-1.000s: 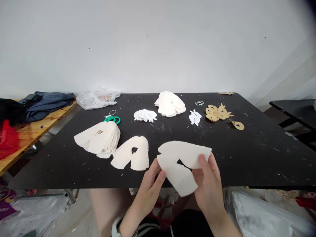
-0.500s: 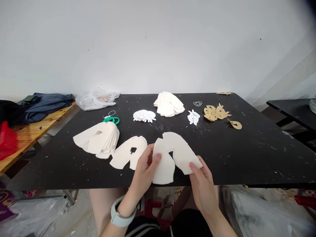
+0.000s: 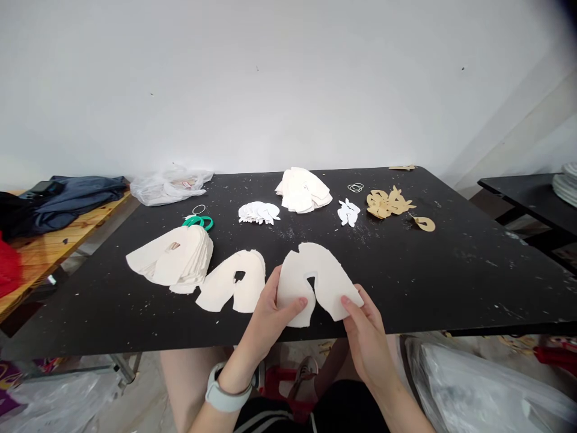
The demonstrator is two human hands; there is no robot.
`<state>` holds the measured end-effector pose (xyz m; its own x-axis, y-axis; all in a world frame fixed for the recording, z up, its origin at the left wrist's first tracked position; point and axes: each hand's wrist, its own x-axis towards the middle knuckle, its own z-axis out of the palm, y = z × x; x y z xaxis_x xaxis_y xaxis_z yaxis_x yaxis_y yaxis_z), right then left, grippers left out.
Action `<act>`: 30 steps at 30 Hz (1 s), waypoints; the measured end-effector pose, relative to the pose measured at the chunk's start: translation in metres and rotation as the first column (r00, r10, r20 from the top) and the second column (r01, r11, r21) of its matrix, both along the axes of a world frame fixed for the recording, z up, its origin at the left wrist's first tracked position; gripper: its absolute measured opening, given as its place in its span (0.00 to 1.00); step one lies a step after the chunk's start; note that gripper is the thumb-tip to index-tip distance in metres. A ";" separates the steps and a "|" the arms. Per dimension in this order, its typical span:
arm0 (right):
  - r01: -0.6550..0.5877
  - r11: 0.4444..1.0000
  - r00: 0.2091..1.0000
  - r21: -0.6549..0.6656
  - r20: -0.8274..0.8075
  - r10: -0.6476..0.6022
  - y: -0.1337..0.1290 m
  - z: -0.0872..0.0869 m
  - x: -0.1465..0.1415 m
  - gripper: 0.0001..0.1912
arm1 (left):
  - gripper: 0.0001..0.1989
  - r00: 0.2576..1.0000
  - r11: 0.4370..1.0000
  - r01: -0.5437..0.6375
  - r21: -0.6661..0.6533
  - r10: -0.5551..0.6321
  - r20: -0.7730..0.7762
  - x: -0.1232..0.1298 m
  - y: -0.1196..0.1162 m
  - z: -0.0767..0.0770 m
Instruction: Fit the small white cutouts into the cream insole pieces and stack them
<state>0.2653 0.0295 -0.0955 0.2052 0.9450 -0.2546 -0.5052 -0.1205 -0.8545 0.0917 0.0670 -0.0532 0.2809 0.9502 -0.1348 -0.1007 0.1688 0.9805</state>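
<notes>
A white curved piece (image 3: 331,273) with a notch in its top edge and a slit up its middle is held between both hands over the table's front edge. My left hand (image 3: 274,307) grips its left part, thumb on top. At the lower right corner of the piece, my right hand (image 3: 365,319) pinches it with the thumb on top. A similar white piece (image 3: 247,264) lies flat just left of my left hand. Farther left is a stack of such pieces (image 3: 169,261), with green-handled scissors (image 3: 198,222) behind it.
Across the black table (image 3: 433,282) are another white stack (image 3: 303,191), small white cutouts (image 3: 259,212), more small white pieces (image 3: 348,212), tan cutouts (image 3: 388,202) and thin rings (image 3: 355,187). A plastic bag (image 3: 169,185) sits back left, beside a wooden bench (image 3: 85,219) with dark cloth.
My left thumb has slid right across the piece toward its slit. The piece's lower left edge has risen slightly. The whole view has shifted a little.
</notes>
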 end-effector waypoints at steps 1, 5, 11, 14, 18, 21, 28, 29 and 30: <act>0.012 1.000 1.000 -0.005 0.001 -0.012 0.000 -0.002 0.001 0.16 | 0.30 1.000 1.000 0.012 -0.016 -0.011 0.019 0.000 -0.001 0.000; -0.012 1.000 1.000 0.013 0.026 0.012 0.001 -0.003 0.002 0.13 | 0.33 0.998 0.998 0.033 -0.061 -0.030 0.048 0.000 -0.001 -0.003; -0.084 0.994 0.996 0.063 0.039 0.082 0.004 -0.001 0.004 0.14 | 0.34 0.999 0.998 -0.027 -0.048 0.028 0.028 0.001 0.003 -0.006; -0.135 0.986 0.990 0.093 0.053 0.131 0.005 0.000 0.006 0.13 | 0.34 0.998 0.998 -0.049 -0.049 0.051 0.022 0.002 0.006 -0.007; -0.177 0.977 0.981 0.119 0.100 0.165 0.008 0.002 0.010 0.11 | 0.33 0.999 0.998 -0.044 -0.048 0.046 0.025 -0.001 0.009 -0.008; -0.191 0.972 0.974 0.137 0.153 0.169 0.013 0.006 0.015 0.12 | 0.31 0.999 0.998 -0.033 -0.059 0.034 0.019 -0.004 0.011 -0.010; -0.161 0.978 0.958 0.132 0.259 0.123 0.040 0.008 0.021 0.15 | 0.29 0.997 0.996 0.060 -0.071 -0.062 -0.033 -0.005 0.012 -0.016; -0.177 0.976 0.952 0.128 0.272 0.137 0.044 0.008 0.021 0.15 | 0.29 0.997 0.994 0.076 -0.084 -0.079 -0.028 -0.005 0.012 -0.016; -0.207 0.971 0.944 0.120 0.285 0.166 0.047 0.009 0.020 0.15 | 0.30 0.996 0.992 0.086 -0.095 -0.089 -0.020 -0.005 0.013 -0.017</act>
<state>0.2856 0.0768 -0.0862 0.0636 0.9955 -0.0697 -0.2323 -0.0532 -0.9712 0.0867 0.0797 -0.0700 0.3579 0.9050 -0.2301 -0.0580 0.2675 0.9618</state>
